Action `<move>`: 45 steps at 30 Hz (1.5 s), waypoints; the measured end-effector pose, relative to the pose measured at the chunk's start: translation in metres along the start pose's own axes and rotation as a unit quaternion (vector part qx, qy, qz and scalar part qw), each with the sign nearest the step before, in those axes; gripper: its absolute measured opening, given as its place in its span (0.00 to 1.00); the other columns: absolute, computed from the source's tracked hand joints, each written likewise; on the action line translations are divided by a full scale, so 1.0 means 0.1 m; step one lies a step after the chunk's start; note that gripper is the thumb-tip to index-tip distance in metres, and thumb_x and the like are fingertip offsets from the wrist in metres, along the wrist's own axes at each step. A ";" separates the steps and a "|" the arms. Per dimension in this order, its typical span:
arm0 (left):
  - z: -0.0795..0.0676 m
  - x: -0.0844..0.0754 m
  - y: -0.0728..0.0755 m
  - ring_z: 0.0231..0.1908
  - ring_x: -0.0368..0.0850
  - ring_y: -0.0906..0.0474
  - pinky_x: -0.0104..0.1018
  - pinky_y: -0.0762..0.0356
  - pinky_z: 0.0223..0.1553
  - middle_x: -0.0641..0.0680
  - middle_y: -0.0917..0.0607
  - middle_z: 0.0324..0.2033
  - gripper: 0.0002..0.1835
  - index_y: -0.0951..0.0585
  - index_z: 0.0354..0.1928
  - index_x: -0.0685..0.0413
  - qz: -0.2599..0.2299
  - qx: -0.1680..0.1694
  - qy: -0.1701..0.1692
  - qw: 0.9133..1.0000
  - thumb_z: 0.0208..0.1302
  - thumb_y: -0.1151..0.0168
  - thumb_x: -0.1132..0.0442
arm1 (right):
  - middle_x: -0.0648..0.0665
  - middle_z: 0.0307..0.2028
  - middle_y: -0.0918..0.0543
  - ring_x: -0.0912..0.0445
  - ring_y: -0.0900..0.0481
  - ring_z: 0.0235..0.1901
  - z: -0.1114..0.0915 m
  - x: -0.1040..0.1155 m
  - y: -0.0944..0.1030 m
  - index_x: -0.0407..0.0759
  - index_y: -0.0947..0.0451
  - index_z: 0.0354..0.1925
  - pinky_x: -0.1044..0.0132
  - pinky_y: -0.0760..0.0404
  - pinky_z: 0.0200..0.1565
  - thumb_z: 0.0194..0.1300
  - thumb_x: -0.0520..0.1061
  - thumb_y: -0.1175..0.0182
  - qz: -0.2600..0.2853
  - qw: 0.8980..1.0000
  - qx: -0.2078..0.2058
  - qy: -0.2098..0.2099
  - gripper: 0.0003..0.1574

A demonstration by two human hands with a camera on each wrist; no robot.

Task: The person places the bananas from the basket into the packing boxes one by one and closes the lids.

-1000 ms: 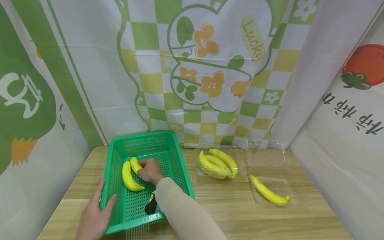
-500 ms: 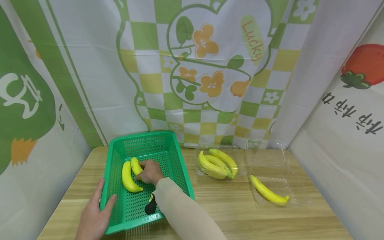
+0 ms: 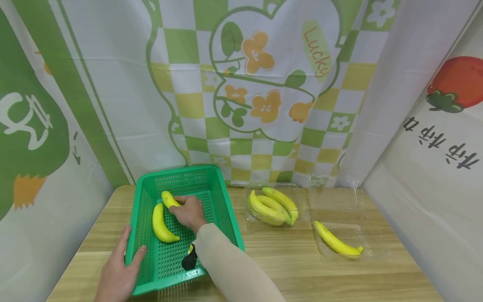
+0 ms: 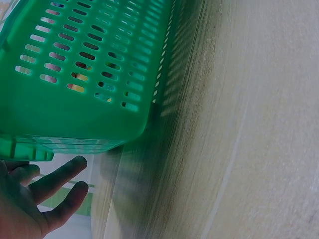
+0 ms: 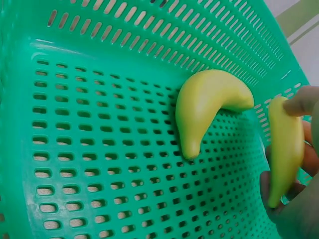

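My right hand (image 3: 192,214) reaches into a green basket (image 4: 75,117) and grips a yellow banana (image 3: 169,199) between thumb and fingers. In the right wrist view that banana (image 5: 285,154) stands on end in the hand (image 5: 305,199), apart from a second banana (image 5: 199,102) that lies curved on the perforated basket floor. My left hand (image 3: 120,268) is at the basket's left side, its thumb and fingers spread out along the rim. The left wrist view shows these fingers extended, with nothing held in them.
Right of the basket, a clear plastic box (image 3: 249,214) holds several bananas. Farther right, an open clear clamshell (image 3: 371,243) contains one banana (image 3: 338,241). A small black item (image 3: 189,259) shows near the right sleeve. Patterned cloth (image 3: 188,100) hangs behind the wooden table (image 3: 286,268).
The right hand has taken hold of the banana and shifted it slightly up and away from the one beside it. The left hand has stayed at the basket's side.
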State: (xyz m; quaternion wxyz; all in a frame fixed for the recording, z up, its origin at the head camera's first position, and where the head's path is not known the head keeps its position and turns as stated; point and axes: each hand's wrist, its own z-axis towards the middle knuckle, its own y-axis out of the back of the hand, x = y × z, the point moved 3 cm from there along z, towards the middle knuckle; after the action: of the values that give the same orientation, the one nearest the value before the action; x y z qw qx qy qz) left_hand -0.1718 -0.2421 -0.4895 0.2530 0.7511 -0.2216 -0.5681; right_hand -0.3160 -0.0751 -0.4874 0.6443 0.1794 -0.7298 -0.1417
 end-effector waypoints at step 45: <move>-0.01 0.00 -0.01 0.79 0.82 0.56 0.79 0.47 0.75 0.66 0.62 0.85 0.45 0.73 0.84 0.33 -0.009 -0.005 0.001 1.000 0.83 0.56 0.38 | 0.48 0.53 0.08 0.63 0.15 0.37 -0.19 0.52 0.62 0.53 0.11 0.59 0.70 0.17 0.34 0.65 0.54 0.23 0.078 0.993 -0.057 0.073 0.24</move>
State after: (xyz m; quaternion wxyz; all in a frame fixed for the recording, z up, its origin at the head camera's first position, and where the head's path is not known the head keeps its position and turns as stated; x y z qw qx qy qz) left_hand -0.1706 -0.2417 -0.4899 0.2516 0.7527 -0.2118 -0.5703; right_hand -0.3079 -0.0425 -0.4114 0.7143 0.0952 -0.6831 -0.1187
